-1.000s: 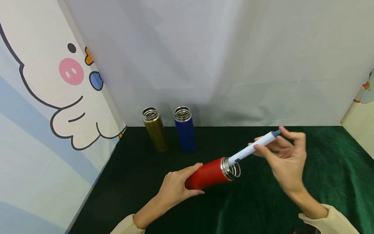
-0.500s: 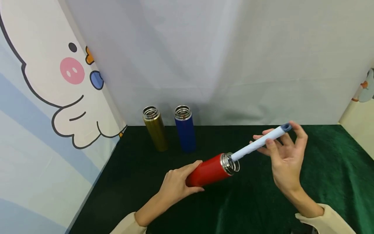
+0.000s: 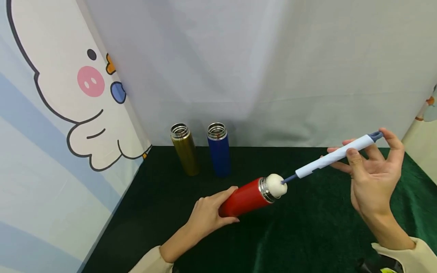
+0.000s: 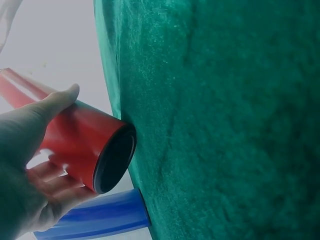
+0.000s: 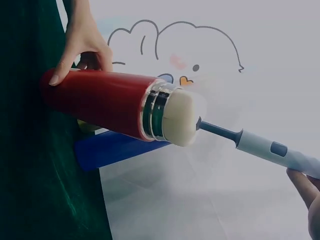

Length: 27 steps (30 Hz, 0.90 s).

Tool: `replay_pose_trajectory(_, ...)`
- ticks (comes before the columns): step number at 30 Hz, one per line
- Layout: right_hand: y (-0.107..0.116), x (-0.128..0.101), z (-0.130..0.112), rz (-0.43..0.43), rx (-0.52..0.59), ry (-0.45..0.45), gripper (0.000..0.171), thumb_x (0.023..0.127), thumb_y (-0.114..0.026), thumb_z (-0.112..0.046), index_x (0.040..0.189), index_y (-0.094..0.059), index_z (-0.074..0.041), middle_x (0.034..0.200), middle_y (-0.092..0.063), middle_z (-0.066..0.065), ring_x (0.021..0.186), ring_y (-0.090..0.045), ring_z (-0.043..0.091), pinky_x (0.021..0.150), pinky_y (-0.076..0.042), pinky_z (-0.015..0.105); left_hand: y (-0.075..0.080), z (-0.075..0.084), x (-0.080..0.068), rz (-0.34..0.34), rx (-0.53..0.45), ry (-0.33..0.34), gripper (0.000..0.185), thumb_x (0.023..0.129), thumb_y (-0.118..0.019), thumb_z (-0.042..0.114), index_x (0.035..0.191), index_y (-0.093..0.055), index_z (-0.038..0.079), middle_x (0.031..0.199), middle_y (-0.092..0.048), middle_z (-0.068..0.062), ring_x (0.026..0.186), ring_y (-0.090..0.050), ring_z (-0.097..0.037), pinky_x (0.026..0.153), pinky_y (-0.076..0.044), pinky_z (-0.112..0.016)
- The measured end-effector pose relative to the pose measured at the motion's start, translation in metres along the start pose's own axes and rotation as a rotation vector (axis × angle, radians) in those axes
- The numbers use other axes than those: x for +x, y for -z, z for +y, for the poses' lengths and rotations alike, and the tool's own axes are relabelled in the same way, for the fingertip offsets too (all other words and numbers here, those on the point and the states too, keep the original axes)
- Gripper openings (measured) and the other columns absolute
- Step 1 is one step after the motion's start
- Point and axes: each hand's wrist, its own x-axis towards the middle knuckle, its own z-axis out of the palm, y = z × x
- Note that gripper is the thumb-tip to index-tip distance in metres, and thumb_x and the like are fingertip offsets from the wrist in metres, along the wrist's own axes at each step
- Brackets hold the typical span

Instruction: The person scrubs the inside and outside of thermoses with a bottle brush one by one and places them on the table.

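Nearest the camera, two cream sleeves (image 3: 150,263) reach over a tabletop (image 3: 307,235) draped in dark green velvet cloth. The left hand (image 3: 206,216) wraps its fingers and thumb round the lower body of a red flask (image 3: 244,199), which is tipped over with its base end on the cloth and its steel-rimmed mouth raised toward the right. In the left wrist view the flask's dark base meets the green cloth. A white sponge head (image 3: 276,185) sits at the mouth of the flask, partly out of the rim. From it a slim dark stem runs up to the pale handle of a bottle brush (image 3: 332,156), gripped by the right hand (image 3: 373,178): thumb across the front of the handle, fingers behind and half spread, the index fingertip at the blue loop on its end. Farther back, a gold flask (image 3: 184,149) and a blue flask (image 3: 218,149) stand upright and uncapped, just beside each other at the cloth's rear edge. Behind them hangs a white backdrop (image 3: 259,68), with a cartoon panel (image 3: 58,113) at the left.
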Motion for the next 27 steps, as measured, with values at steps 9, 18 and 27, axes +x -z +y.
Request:
replay_pose_trajectory(9,0.002,0.006,-0.006,0.102,0.007,0.010,0.060,0.088,-0.046,0.032,0.143,-0.037,0.008,0.095,-0.063,0.029,0.075,-0.075,0.044,0.064,-0.062,0.046,0.001,0.001,-0.001,-0.010,-0.012,-0.011,0.086,0.080,-0.086,0.043,0.153,-0.043,0.033,0.139,-0.067,-0.001,0.109,-0.073,-0.019,0.093,-0.060,-0.043)
replay_pose_trajectory(18,-0.005,-0.002,0.003,0.082,-0.068,0.021,0.065,0.087,-0.046,0.033,0.141,-0.027,0.004,0.097,-0.064,0.029,0.079,-0.076,0.039,0.064,-0.063,0.043,0.004,-0.005,-0.002,0.009,-0.057,-0.001,0.086,0.078,-0.089,0.040,0.152,-0.046,0.033,0.138,-0.068,0.001,0.110,-0.073,-0.017,0.097,-0.059,-0.042)
replay_pose_trajectory(27,-0.011,-0.015,0.015,-0.008,-0.016,0.060,0.066,0.085,-0.046,0.036,0.139,-0.022,0.006,0.102,-0.067,0.032,0.083,-0.076,0.041,0.068,-0.064,0.043,0.005,-0.004,-0.002,0.025,-0.082,-0.004,0.087,0.077,-0.090,0.038,0.152,-0.047,0.033,0.138,-0.068,0.000,0.110,-0.073,-0.017,0.096,-0.059,-0.042)
